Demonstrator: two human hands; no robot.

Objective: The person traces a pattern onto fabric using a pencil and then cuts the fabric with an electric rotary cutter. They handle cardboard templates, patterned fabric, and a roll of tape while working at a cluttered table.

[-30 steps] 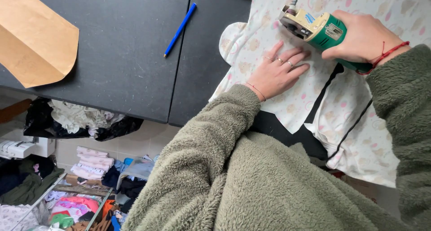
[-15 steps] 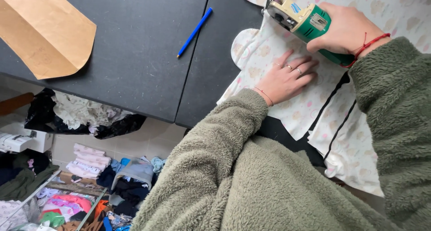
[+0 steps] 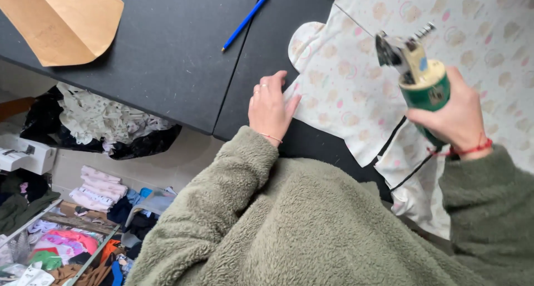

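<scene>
A cut piece of white patterned fabric [image 3: 345,91] lies on the black table [image 3: 167,52]. My left hand [image 3: 269,105] rests flat at the piece's left edge, fingers together, near the table's front edge. My right hand [image 3: 453,116] grips a green electric fabric cutter [image 3: 417,77] and holds it lifted above the fabric, blade end pointing up and away. More of the same patterned fabric [image 3: 473,25] spreads across the table at the upper right. My green fleece sleeves fill the lower part of the view.
A blue pencil [image 3: 246,20] lies on the table beyond my left hand. A brown paper pattern [image 3: 64,19] sits at the far left. Below the table's edge are fabric scraps [image 3: 94,122], folded clothes [image 3: 97,188] and a bin of coloured cloth [image 3: 55,250].
My right hand has lifted the cutter off the fabric and drawn it to the right. My left hand slid from the middle of the cut piece to its left edge.
</scene>
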